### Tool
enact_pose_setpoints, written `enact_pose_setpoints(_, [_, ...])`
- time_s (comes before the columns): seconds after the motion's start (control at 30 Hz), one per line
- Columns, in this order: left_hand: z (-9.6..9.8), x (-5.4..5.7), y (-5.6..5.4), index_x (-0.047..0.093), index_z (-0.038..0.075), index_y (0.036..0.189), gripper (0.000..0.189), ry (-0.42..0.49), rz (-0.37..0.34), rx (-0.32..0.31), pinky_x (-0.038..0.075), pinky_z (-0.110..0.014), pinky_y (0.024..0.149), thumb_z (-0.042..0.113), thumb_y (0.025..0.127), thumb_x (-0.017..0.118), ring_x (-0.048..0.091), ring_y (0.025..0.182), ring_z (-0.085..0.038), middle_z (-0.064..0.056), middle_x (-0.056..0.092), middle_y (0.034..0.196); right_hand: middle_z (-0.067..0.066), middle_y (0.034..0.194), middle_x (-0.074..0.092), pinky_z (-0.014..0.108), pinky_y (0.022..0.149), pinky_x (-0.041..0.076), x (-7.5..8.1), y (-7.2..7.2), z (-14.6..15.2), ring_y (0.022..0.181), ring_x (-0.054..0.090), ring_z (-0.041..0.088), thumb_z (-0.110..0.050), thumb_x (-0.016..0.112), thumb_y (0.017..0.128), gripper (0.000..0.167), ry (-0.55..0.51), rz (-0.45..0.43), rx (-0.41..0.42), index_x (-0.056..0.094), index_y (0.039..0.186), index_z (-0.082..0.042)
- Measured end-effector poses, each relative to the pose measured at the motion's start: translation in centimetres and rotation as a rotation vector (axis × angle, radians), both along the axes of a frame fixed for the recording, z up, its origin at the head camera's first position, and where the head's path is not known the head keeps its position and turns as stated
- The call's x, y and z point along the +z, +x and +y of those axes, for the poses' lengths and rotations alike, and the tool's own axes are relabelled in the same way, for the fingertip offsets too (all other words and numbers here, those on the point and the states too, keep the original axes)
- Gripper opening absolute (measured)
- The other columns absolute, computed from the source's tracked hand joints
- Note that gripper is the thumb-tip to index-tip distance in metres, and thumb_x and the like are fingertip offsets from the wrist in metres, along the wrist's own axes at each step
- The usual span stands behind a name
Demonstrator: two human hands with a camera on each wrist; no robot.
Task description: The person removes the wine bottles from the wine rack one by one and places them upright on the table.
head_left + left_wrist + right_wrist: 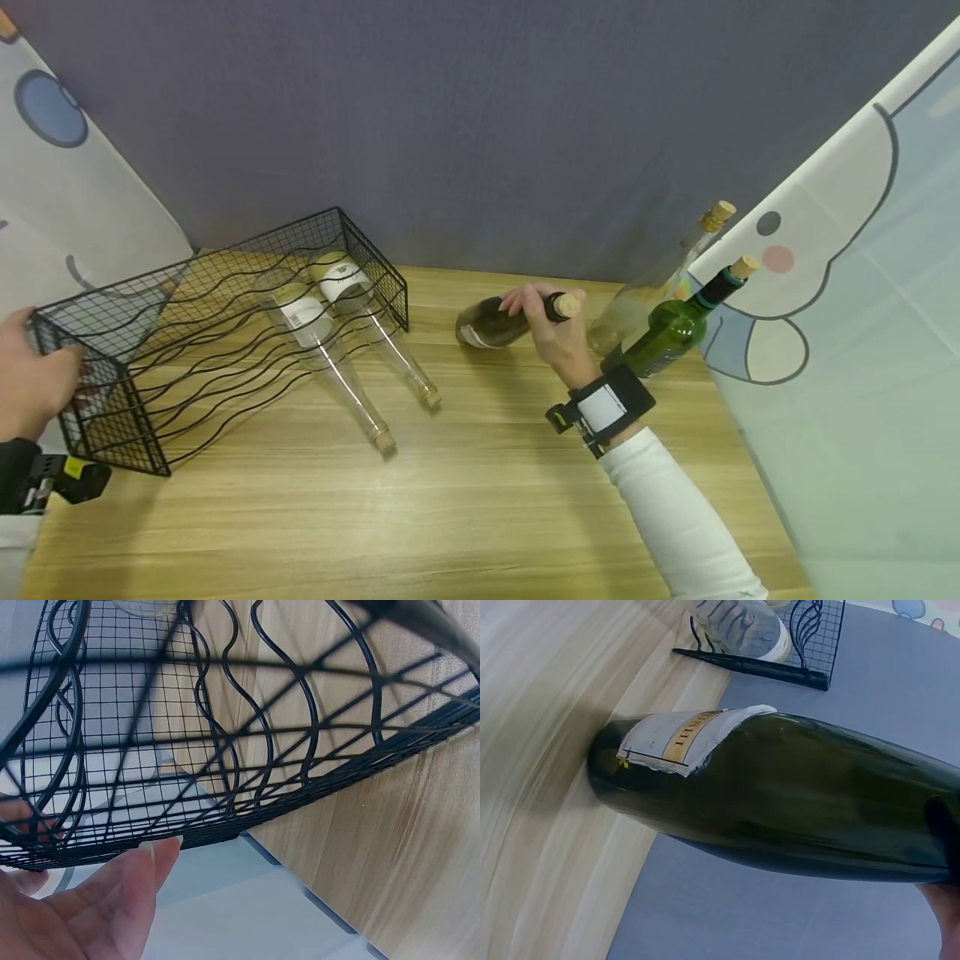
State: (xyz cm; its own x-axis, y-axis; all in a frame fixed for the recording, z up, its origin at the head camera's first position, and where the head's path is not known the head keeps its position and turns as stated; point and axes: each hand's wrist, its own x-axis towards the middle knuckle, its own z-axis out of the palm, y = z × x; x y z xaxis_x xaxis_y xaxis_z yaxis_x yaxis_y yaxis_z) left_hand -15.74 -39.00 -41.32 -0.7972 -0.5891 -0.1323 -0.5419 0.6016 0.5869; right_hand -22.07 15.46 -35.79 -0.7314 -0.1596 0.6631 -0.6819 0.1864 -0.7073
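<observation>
My left hand (39,379) grips the left end of a black wire bottle rack (142,400); in the left wrist view its fingertips (161,855) touch the wire mesh. Two clear corked bottles lie in the rack's wavy wires: a left one (330,371) and a right one (382,333), necks toward me. My right hand (551,329) holds a dark corked wine bottle (487,323) near its neck, tilted with the cork toward me. The right wrist view shows a torn white label (679,739) near the base. Whether the base touches the table cannot be told.
Right of my right hand stand a green corked wine bottle (671,329) and a clear corked bottle (637,300). The wooden table (420,517) meets a grey wall panel (480,142) at the back. Cartoon-printed sheets (840,250) border both sides.
</observation>
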Motion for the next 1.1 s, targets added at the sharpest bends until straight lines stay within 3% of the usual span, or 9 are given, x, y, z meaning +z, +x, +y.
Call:
enact_pose_setpoints(0.13, [0.0,0.1,0.0,-0.010,0.000,0.156,0.070,-0.001,-0.004,-0.012,0.032,-0.076,0.105,0.009,0.096,0.024,0.030,0.124,-0.063,-0.044,0.012,0.152,0.022,0.065,0.069,0.022,0.072,0.059,0.3,0.2,-0.2,0.070,0.072,0.027,-0.047,0.049,0.095,0.067,0.013,0.010,0.002,0.060,0.059,0.008])
enact_pose_setpoints(0.3, [0.3,0.2,0.1,-0.008,0.000,0.156,0.069,-0.008,0.001,-0.005,0.032,-0.075,0.105,0.009,0.096,0.024,0.029,0.127,-0.063,-0.043,0.011,0.153,0.023,0.062,0.066,0.023,0.069,0.059,0.6,0.4,-0.4,0.064,0.070,0.028,-0.044,0.050,0.096,0.065,-0.008,0.011,0.026,0.058,0.057,0.008])
enact_pose_setpoints(0.5, [0.3,0.1,0.0,-0.006,-0.001,0.156,0.069,-0.036,0.018,-0.006,0.046,-0.072,0.087,0.008,0.095,0.026,0.042,0.107,-0.061,-0.047,0.024,0.143,0.024,0.057,0.062,0.029,0.063,0.060,1.2,0.9,-0.9,0.058,0.068,0.026,-0.038,0.054,0.094,0.060,-0.084,-0.055,0.081,0.056,0.055,0.008])
enact_pose_setpoints(0.57, [0.2,0.0,-0.1,-0.005,-0.001,0.156,0.069,-0.041,0.019,0.003,0.047,-0.072,0.087,0.008,0.095,0.026,0.041,0.110,-0.062,-0.047,0.024,0.143,0.020,0.056,0.063,0.029,0.061,0.059,1.4,1.3,-1.2,0.057,0.067,0.026,-0.038,0.054,0.093,0.060,-0.094,-0.078,0.095,0.055,0.055,0.009])
enact_pose_setpoints(0.6, [0.2,0.0,-0.1,-0.005,-0.002,0.156,0.069,-0.049,0.022,-0.001,0.050,-0.069,0.078,0.008,0.095,0.026,0.043,0.102,-0.061,-0.048,0.029,0.137,0.019,0.056,0.063,0.029,0.061,0.059,1.5,1.4,-1.3,0.056,0.067,0.026,-0.038,0.055,0.093,0.061,-0.100,-0.088,0.102,0.054,0.055,0.010])
enact_pose_setpoints(0.73, [-0.1,-0.3,-0.1,-0.005,-0.002,0.156,0.070,-0.051,0.026,-0.004,0.050,-0.063,0.066,0.007,0.094,0.027,0.046,0.094,-0.059,-0.049,0.032,0.130,0.013,0.053,0.062,0.028,0.056,0.058,1.8,2.1,-1.9,0.052,0.065,0.024,-0.036,0.056,0.092,0.061,-0.112,-0.109,0.119,0.052,0.054,0.011])
enact_pose_setpoints(0.93, [-0.6,-0.6,-0.3,-0.008,-0.001,0.156,0.070,-0.032,0.031,-0.028,0.048,-0.039,0.039,0.007,0.095,0.026,0.050,0.051,-0.030,-0.048,0.041,0.114,0.022,0.049,0.054,0.032,0.052,0.058,2.2,2.7,-2.4,0.047,0.062,0.018,-0.033,0.055,0.093,0.059,-0.121,-0.108,0.150,0.050,0.053,0.010])
enact_pose_setpoints(0.97, [-0.5,-0.6,-0.3,-0.008,-0.001,0.156,0.070,-0.032,0.032,-0.031,0.046,-0.035,0.037,0.007,0.095,0.026,0.049,0.048,-0.027,-0.048,0.043,0.111,0.024,0.048,0.053,0.032,0.051,0.058,2.3,2.8,-2.4,0.046,0.061,0.017,-0.032,0.055,0.094,0.058,-0.125,-0.115,0.158,0.050,0.052,0.009])
enact_pose_setpoints(1.1, [-0.3,-0.3,-0.2,-0.007,-0.003,0.155,0.070,-0.036,0.034,-0.037,0.043,-0.031,0.035,0.006,0.095,0.027,0.051,0.054,-0.035,-0.048,0.041,0.110,0.024,0.048,0.050,0.034,0.051,0.057,2.5,3.4,-2.6,0.044,0.057,0.020,-0.031,0.056,0.094,0.057,-0.149,-0.155,0.198,0.049,0.052,0.007])
